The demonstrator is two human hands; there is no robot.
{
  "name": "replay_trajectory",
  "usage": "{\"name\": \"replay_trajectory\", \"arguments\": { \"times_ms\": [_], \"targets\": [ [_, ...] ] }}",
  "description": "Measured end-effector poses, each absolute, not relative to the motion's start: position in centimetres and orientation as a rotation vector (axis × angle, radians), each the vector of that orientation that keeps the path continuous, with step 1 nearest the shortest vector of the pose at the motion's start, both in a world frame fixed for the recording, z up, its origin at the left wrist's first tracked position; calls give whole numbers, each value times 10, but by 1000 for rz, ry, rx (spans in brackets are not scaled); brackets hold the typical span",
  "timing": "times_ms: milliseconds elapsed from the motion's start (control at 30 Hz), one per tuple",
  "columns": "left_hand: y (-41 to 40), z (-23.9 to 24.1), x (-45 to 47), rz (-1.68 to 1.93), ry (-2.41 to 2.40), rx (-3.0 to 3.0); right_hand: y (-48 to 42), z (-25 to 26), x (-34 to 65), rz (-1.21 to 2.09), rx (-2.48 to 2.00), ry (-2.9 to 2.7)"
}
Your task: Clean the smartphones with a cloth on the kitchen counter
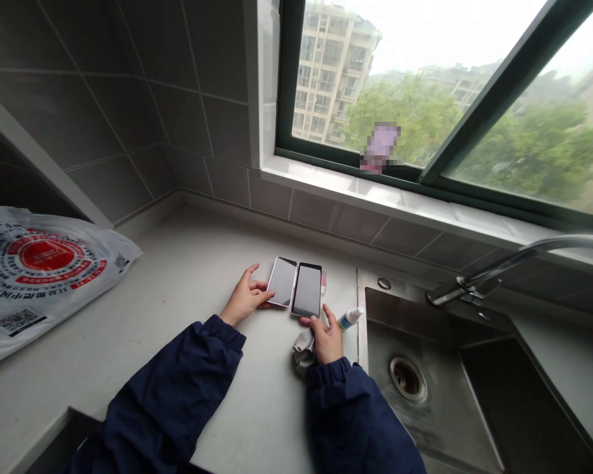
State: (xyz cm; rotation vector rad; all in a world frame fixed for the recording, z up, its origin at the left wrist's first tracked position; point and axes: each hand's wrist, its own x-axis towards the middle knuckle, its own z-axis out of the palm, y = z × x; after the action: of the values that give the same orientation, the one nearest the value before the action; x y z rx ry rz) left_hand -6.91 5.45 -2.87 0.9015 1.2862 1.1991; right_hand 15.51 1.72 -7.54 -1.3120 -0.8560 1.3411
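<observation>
Two smartphones lie side by side on the pale countertop, screens up. The white-edged smartphone (282, 282) is on the left, and my left hand (244, 299) pinches its lower left edge, thumb on top and index finger lifted away. My right hand (329, 339) rests at the bottom edge of the black-edged smartphone (307, 289), touching it with fingers spread. Partly under that hand is a crumpled grey cloth (304, 349). A small white-capped bottle (350, 318) lies just right of the hand. Beside the black-edged phone, a small pink item (323, 282) shows in part.
A stainless sink (383, 329) with a drain and a curved faucet (474, 283) is on the right. At left, a printed white plastic bag (54, 263) covers part of the countertop (178, 276). Beyond the counter are a tiled wall and a window with a pixelated patch.
</observation>
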Motion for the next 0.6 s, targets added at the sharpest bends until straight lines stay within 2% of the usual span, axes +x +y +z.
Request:
{"name": "replay_trajectory", "arguments": {
  "times_ms": [433, 600],
  "targets": [
    [52, -22, -74, 1293, 1166, 678, 15, -71, 152, 1189, -1222, -879],
    [45, -18, -73, 1166, 987, 702, 10, -65, 146, 1164, -1151, -943]
  ]
}}
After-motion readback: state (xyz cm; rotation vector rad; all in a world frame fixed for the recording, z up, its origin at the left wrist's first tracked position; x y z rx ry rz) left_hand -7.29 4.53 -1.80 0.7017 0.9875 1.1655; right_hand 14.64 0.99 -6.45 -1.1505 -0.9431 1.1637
